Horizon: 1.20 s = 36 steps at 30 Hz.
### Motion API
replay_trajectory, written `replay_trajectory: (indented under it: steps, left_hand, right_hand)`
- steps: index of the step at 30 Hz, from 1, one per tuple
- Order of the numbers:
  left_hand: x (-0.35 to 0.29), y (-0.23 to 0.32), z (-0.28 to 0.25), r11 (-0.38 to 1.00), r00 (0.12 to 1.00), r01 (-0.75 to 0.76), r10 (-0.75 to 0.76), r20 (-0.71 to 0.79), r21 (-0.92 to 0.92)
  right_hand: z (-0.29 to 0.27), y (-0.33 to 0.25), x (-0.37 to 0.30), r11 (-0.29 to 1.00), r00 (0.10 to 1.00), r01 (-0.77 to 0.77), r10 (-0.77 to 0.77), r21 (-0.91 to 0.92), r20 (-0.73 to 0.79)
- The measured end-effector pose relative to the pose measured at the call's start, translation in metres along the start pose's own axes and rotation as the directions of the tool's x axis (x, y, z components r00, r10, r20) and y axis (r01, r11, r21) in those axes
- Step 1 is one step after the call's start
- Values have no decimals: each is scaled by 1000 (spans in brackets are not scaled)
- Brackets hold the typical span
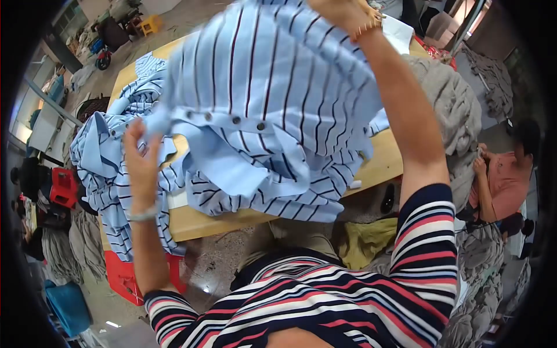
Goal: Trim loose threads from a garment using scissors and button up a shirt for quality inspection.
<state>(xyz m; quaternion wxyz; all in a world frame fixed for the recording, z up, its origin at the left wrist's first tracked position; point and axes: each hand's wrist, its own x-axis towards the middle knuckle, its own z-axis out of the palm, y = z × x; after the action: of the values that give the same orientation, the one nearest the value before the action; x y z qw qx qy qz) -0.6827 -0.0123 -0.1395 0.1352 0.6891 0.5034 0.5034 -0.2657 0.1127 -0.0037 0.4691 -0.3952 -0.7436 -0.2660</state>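
Note:
A light-blue knit shirt [249,69] with dark vertical stripes is lifted over the table. Its row of dark buttons runs across the middle, and its lower folds rest on the tabletop. My right hand [342,13], at the top of the view, is closed on the upper edge of the shirt; its fingertips are partly cut off. My left hand [142,153] is at the shirt's left edge, somewhat blurred, with thumb and fingers apart. Beneath and beside it lies a heap of similar striped garments [98,153], partly hanging over the table's near left edge.
The wooden table [383,153] slants before me. Grey fabric piles [447,98] stand along its right, where a person in a pink top [505,180] works. A red plastic stool [122,278] is below the near left corner, a yellow cloth [368,240] below the near edge.

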Motion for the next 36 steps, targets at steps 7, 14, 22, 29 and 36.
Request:
replay_trajectory:
  steps: [7, 14, 22, 29, 36]
  left_hand:
    - [-113, 48, 45, 989, 870, -147, 136, 474, -15]
    - [-104, 41, 80, 861, 781, -509, 461, 422, 2]
    - [-83, 97, -11, 487, 946, 244, 72, 317, -839]
    - [-108, 86, 73, 957, 894, 135, -6, 448, -256]
    - [-107, 73, 97, 808, 792, 356, 6, 610, -470]
  right_hand:
    - [-36, -68, -170, 971, 831, -175, 58, 161, 553]
    - [-79, -89, -198, 940, 682, -331, 182, 77, 709]
    - [-81, -51, -176, 961, 923, -158, 225, -226, 313]
    - [-70, -65, -171, 976, 971, -148, 174, -157, 165]
    - [-112, -65, -158, 957, 976, -116, 160, -267, 150]
